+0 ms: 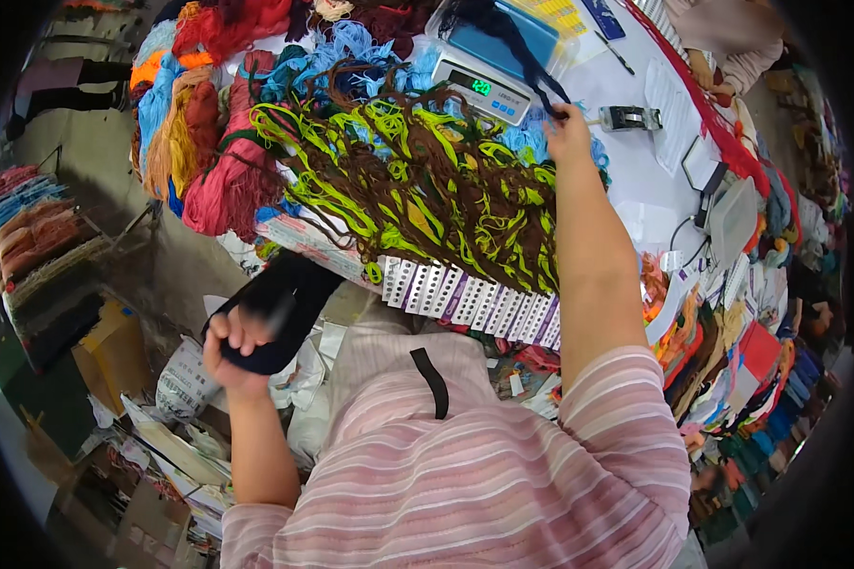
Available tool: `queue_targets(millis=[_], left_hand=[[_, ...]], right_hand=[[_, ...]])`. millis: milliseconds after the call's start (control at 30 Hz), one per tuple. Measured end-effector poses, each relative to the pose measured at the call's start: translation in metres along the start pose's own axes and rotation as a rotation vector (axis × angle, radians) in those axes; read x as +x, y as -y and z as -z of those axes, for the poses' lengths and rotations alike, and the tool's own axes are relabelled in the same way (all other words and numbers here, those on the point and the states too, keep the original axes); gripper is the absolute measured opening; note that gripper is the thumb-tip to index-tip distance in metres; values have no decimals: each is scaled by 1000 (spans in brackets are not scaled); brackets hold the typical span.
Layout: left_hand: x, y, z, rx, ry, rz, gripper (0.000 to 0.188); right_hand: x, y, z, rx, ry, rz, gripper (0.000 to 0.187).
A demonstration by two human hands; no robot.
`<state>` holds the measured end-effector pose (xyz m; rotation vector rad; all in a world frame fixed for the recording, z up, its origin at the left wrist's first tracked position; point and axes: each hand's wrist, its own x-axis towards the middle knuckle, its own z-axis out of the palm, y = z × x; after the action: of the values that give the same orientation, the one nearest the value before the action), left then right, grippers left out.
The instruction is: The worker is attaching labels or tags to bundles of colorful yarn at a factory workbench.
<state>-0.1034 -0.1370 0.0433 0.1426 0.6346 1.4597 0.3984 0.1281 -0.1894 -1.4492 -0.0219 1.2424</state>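
Note:
My left hand (237, 349), low at the left, is closed round a thick black bundle of thread (299, 289) that hangs beside the table's front edge. My right hand (567, 136) reaches forward and pinches the end of a dark thread skein (508, 38). That skein lies over the blue pan of a digital scale (484, 87) with a lit green display. Left of my right hand, a tangled heap of brown and lime-green thread (427, 180) spreads across the table. Light blue thread (527, 140) shows beside the scale.
Coloured skeins (223, 190) pile up at the left. A row of white punched cards (474, 302) lines the near edge. A tape dispenser (631, 119) and papers (669, 114) lie right of the scale. Another person's hand (702, 71) is at the far right. Hanging threads (731, 370) crowd the right side.

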Motion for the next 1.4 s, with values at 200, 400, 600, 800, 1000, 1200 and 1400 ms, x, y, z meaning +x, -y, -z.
queue_targets(millis=[200, 400, 600, 800, 1000, 1200, 1400], left_hand=[[19, 73, -58, 204, 133, 256, 36], [14, 118, -153, 514, 368, 309, 37], [-27, 110, -200, 430, 245, 371, 34], [-66, 109, -220, 463, 390, 351, 51], [-86, 113, -228, 436, 432, 441, 54], [-97, 119, -231, 365, 467, 506, 54], [-104, 126, -228, 415, 522, 417, 54]], right_hand=[[-187, 65, -48, -817, 374, 899, 8], [-428, 78, -33, -807, 840, 265, 12], [-473, 96, 12, -684, 740, 117, 12], [-505, 96, 45, -306, 793, 46, 12], [-526, 97, 63, -196, 775, 29, 13], [-529, 99, 78, -241, 813, 51, 10], [-533, 99, 83, -239, 789, 82, 9]])
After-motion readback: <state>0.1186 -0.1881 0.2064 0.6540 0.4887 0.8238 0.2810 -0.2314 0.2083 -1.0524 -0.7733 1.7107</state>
